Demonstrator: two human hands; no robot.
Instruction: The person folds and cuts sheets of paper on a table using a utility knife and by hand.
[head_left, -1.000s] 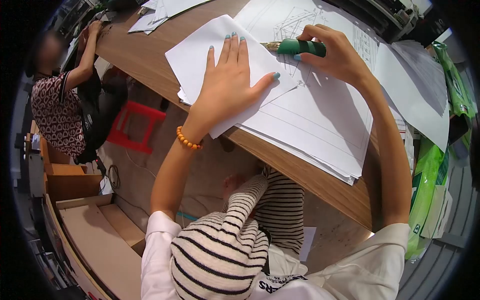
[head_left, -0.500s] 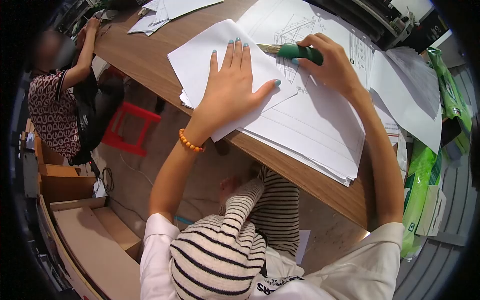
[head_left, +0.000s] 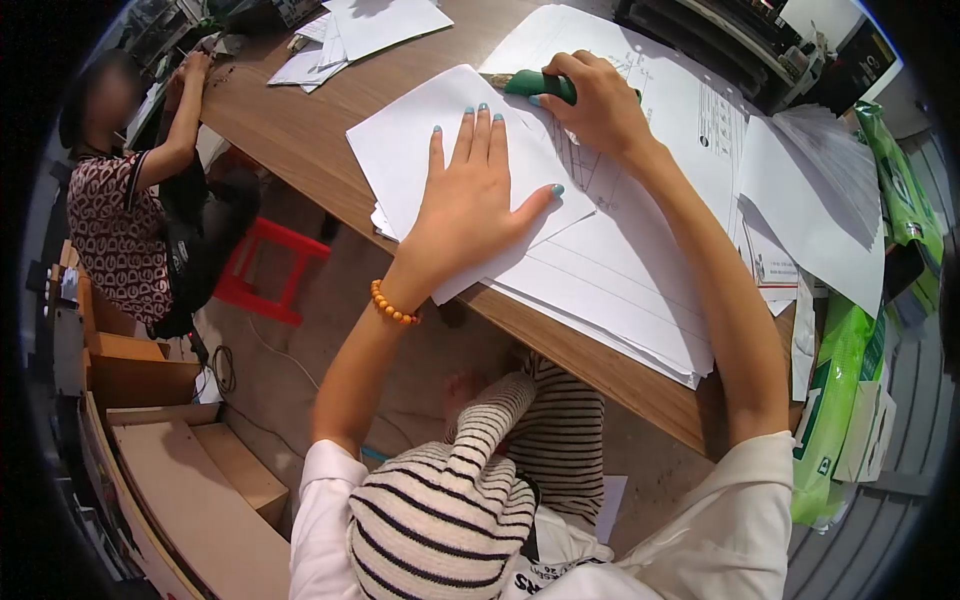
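My left hand (head_left: 468,190) lies flat with spread fingers on a white sheet of paper (head_left: 395,130), which sits askew on a stack of larger sheets (head_left: 620,310). My right hand (head_left: 598,100) is wrapped round the green handle of a knife (head_left: 540,86). Its flat metal blade points left, close to the far corner of the white sheet. Whether the blade touches the paper I cannot tell. Under my right wrist, a printed line drawing (head_left: 580,170) shows on a sheet of the stack.
The wooden table's (head_left: 300,135) near edge runs diagonally before me. Loose papers (head_left: 385,22) lie at the back. Green plastic packs (head_left: 840,370) stand right. Another person (head_left: 120,220) sits at left beside a red stool (head_left: 265,270). A striped hooded figure (head_left: 440,520) is below me.
My right hand has moved the knife left and away from me, along the edge towards the white sheet's far corner. My left hand stays flat on the sheet. The whole view has shifted slightly.
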